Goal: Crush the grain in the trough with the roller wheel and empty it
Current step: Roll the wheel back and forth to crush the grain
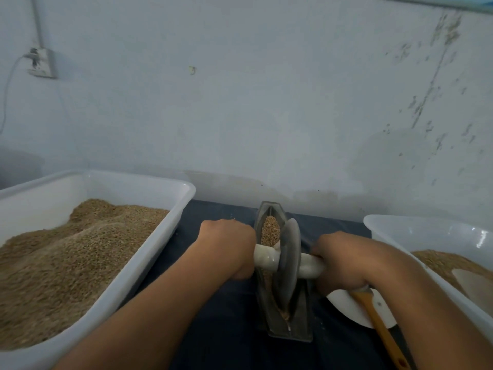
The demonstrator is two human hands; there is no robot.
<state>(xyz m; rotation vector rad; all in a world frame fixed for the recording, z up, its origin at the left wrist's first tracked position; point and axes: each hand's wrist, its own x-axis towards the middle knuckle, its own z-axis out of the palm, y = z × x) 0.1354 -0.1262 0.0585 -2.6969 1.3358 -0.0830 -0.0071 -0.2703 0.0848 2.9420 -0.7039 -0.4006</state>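
Note:
A narrow grey metal trough [301, 324] lies lengthwise on the dark cloth in front of me. Brown grain [270, 231] fills its far end. The grey roller wheel [289, 260] stands upright in the trough near its middle, on a white axle handle [264, 259] that sticks out to both sides. My left hand [229, 247] grips the left end of the handle. My right hand [338, 263] grips the right end. The part of the trough under the wheel is hidden.
A large white tub [176, 217] heaped with grain stands on the left. A second white tub [400, 228] with some grain is on the right. Near my right wrist lie a white dish [346, 305] and a brush with an orange handle [378, 324]. The wall is close behind.

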